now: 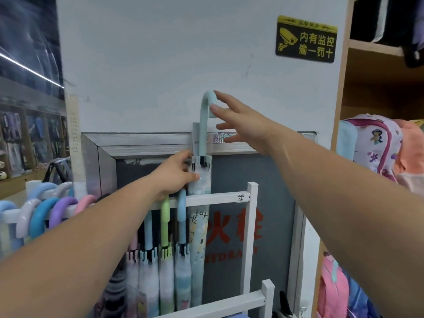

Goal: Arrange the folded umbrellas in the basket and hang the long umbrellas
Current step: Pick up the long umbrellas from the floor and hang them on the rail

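The left hand (176, 173) pinches the long umbrella (200, 177) by its furled canopy just below the ribs, holding it upright in front of the white rack rail (213, 198); its pale mint hooked handle (206, 111) rises above the rail against the white wall (160, 53); the right hand (243, 125) is spread open, fingers splayed, its fingertips at the curve of the hook without closing on it; beside the held umbrella, a blue-handled umbrella (182, 237) and a green-handled umbrella (165, 226) hang by their hooks from the same rail; further left, a row of pastel handles (46, 212) hooks over another bar; a black and yellow sign (306, 39) sits on the wall above
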